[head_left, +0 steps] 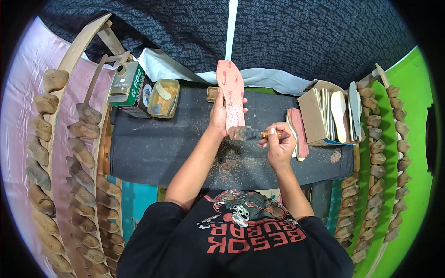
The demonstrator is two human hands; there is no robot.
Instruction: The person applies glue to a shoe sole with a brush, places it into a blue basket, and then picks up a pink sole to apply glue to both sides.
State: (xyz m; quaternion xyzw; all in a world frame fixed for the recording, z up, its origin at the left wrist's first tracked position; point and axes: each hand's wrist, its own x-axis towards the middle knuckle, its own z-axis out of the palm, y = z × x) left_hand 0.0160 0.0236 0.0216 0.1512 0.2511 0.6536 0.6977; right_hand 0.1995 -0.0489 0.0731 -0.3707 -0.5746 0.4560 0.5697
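A pinkish-red insole board (232, 95) with dark printed lettering lies along my left hand (218, 113), its thumb on one edge and fingertips showing at the other. Pale specks cover its lower half. My right hand (279, 146) is closed round the handle of a brush (238, 133), whose bristles are right at the near end of the board. Beside that hand, on the dark cloth, rest a few more insoles (297, 132), red and cream.
Shavings litter the dark-covered table (157, 148). At the back left stand a green glue can (126, 88) and a tray (164, 99) with a spreader. A cardboard box (311, 116) of insoles stands at the right. Racks of wooden shoe lasts (83, 173) flank both sides.
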